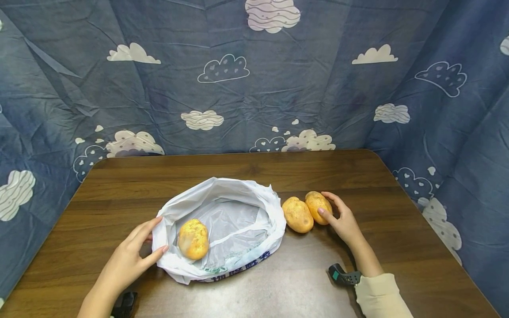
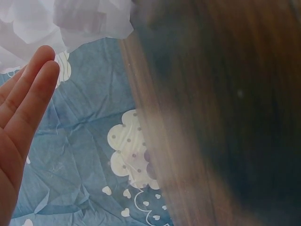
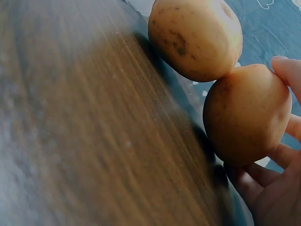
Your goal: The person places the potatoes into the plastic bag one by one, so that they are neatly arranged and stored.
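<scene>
A white plastic bag (image 1: 278,207) stands with its mouth spread wide, one potato (image 1: 193,239) inside at the left. My left hand (image 1: 126,257) touches the bag's left rim, thumb and index finger apart. Straight fingers (image 2: 35,89) show beside the white plastic in the left wrist view. To the right of the bag, two potatoes sit side by side, touching. The nearer one to the bag is a potato (image 1: 297,215) no hand touches. My right hand (image 1: 343,221) holds the outer potato (image 1: 318,207) between thumb and fingers; the right wrist view shows this potato (image 3: 247,115) close up.
Everything rests on a brown wooden table (image 1: 397,229). A blue curtain (image 1: 238,101) with cloud prints hangs behind it and along the sides. A black strap device (image 1: 343,276) is on the right wrist, and another dark device (image 1: 125,304) is by the left wrist.
</scene>
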The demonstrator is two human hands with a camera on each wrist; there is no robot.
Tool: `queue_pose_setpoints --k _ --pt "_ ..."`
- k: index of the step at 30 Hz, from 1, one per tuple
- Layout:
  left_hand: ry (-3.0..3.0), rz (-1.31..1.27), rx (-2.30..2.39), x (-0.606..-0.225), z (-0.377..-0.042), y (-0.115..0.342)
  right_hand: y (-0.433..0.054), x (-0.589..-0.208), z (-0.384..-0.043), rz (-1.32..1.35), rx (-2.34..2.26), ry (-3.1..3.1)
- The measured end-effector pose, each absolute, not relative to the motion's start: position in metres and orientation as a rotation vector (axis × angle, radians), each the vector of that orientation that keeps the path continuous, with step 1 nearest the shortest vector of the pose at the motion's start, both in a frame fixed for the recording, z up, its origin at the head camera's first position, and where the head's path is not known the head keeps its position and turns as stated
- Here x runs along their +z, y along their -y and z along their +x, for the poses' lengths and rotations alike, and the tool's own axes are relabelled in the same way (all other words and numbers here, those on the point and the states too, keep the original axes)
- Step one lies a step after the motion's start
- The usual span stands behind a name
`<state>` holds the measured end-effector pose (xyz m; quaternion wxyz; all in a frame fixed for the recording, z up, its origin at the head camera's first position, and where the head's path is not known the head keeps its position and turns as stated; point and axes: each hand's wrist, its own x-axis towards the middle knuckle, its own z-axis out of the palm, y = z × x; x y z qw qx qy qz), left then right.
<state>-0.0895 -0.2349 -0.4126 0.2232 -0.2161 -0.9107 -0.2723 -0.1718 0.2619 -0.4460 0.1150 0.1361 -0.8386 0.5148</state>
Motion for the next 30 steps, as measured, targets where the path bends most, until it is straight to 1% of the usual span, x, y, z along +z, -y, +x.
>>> queue_pose_setpoints --k 6,14,26,30 --pt "2.513 -0.603 -0.755 -0.413 -0.090 0.235 -0.270 -0.461 -0.179 0.397 1.527 2.463" --pt "2.503 -0.605 -0.754 -0.414 -0.090 0.235 -0.255 -0.434 -0.165 0.326 1.551 2.419" --pt "2.512 -0.600 -0.749 -0.414 -0.090 0.235 -0.255 -0.434 -0.165 0.213 1.627 2.311" --pt "2.518 -0.592 -0.750 -0.414 -0.089 0.235 -0.255 -0.433 -0.166 0.212 1.626 2.258"
